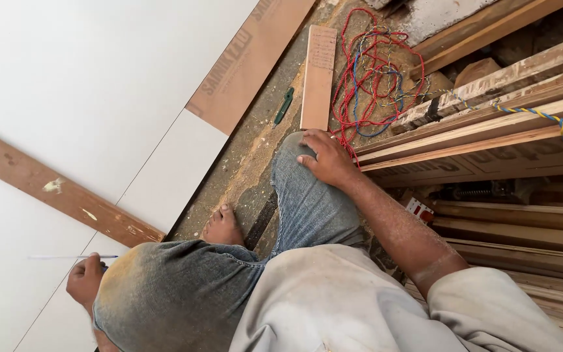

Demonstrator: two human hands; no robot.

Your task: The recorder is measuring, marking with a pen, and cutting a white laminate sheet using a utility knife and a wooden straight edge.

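Resting on your bent knee (294,189), your right hand (324,160) lies flat with the fingers spread and loose, grasping nothing; the palm presses on the blue denim just below the kneecap. Your left hand (86,280) sits low at the left edge of your other thigh, its fingers curled around a thin pencil (66,257) that points off to the left across the white board (66,85). The pencil's tip lies just over the board's surface, near a faint seam line running diagonally across it; whether it touches you cannot tell.

A wooden strip (60,189), smeared with pale paint, crosses the board at a slant and ends close to your bare foot (223,225), which is planted on the dusty floor (255,150) just beside the board's edge. A brown laminate sheet (249,62) lies along the board's far edge. Beyond your knee, a short plank (318,75) lies on the floor, with a small green tool (284,105) just to its left and a tangle of red and blue wires (376,72) to its right. Stacked timber (490,130) fills the right side, with a blue and yellow twisted cord (542,117) draped over it.
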